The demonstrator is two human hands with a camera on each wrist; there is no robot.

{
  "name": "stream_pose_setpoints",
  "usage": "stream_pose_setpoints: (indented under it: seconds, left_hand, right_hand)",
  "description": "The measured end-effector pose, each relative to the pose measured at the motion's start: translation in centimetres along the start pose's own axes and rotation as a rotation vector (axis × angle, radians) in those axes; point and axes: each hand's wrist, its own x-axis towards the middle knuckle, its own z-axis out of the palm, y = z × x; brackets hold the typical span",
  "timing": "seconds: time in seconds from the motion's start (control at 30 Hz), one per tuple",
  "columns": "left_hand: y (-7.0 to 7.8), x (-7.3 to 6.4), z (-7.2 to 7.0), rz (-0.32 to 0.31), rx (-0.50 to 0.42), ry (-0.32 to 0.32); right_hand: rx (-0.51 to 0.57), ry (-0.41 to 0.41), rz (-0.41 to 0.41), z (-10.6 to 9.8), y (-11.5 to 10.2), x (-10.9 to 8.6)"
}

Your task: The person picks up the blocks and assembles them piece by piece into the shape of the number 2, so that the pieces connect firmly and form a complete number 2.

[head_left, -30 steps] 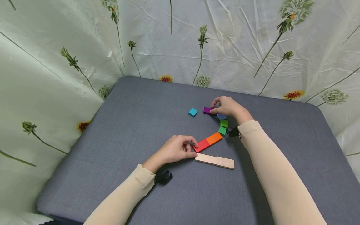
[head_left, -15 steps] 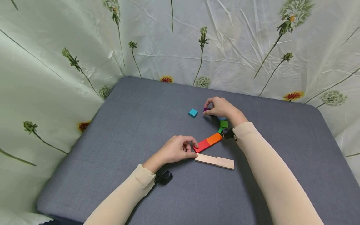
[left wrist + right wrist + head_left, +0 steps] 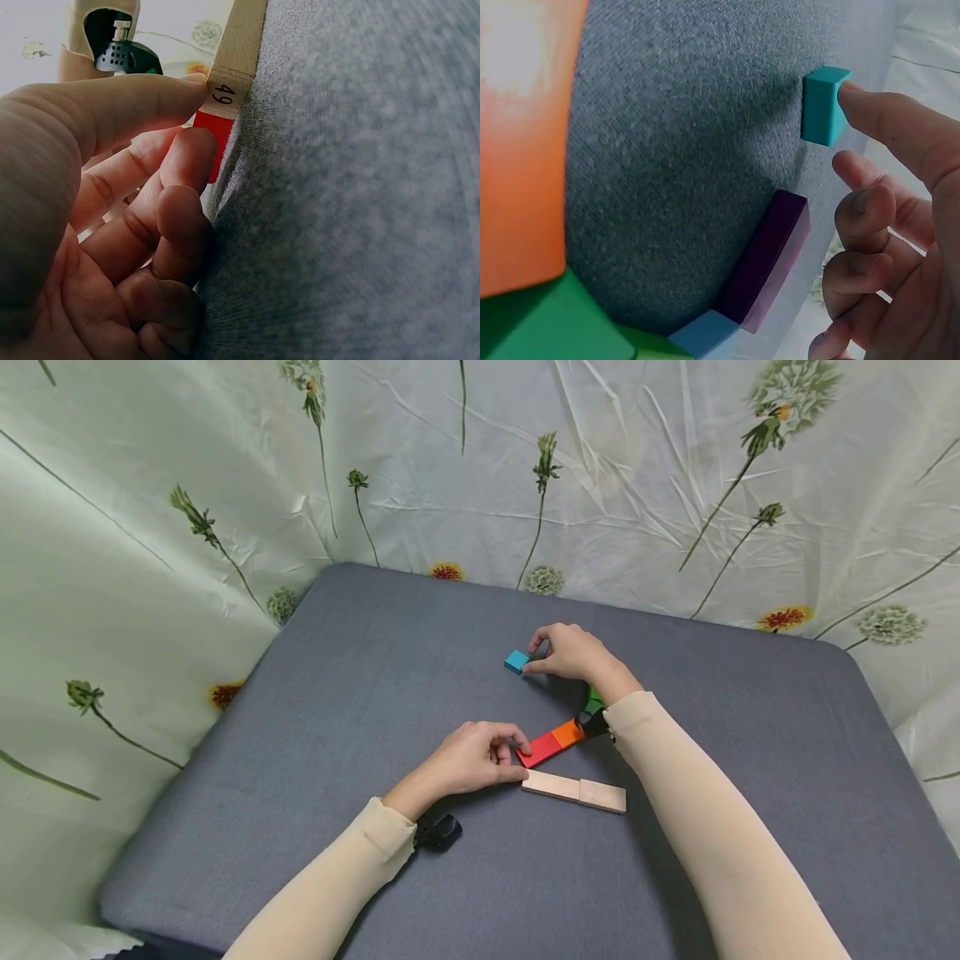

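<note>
My left hand [image 3: 472,758] rests beside the near end of the row. Its thumb touches the end of a plain wooden block [image 3: 223,94] marked with a number, and its index fingertip is at the red block [image 3: 538,750]. The other fingers are loosely bent. My right hand [image 3: 573,653] reaches to the small turquoise block [image 3: 516,662], thumb and index spread at its right side. In the right wrist view, one fingertip overlaps that turquoise block [image 3: 821,109]. A purple block [image 3: 765,259] lies just below these fingers; in the head view the hand hides it.
An orange block [image 3: 567,732] continues from the red one, then green blocks [image 3: 594,697] curve away, partly hidden by the right wrist. A blue block [image 3: 709,334] adjoins the purple one. Two plain wooden blocks [image 3: 602,795] lie end to end on the grey padded table [image 3: 337,693]. A flowered curtain [image 3: 420,485] stands behind.
My right hand has left the purple block and moved left to the turquoise block. My left hand stays where it was.
</note>
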Motion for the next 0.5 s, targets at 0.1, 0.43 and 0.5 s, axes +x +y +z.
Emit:
stream_pose_setpoints:
  seconds: [0.1, 0.43, 0.5]
  left_hand:
    - [-0.01, 0.02, 0.03, 0.004, 0.0, 0.002]
    - [-0.11, 0.03, 0.07, 0.006, -0.009, 0.004]
    - [-0.11, 0.04, 0.07, 0.01, -0.008, 0.006]
  right_hand:
    - [-0.016, 0.006, 0.01, 0.14, -0.14, 0.02]
    - [-0.049, 0.018, 0.032, 0.55, -0.77, 0.22]
    - [-0.056, 0.017, 0.036, 0.59, -0.83, 0.25]
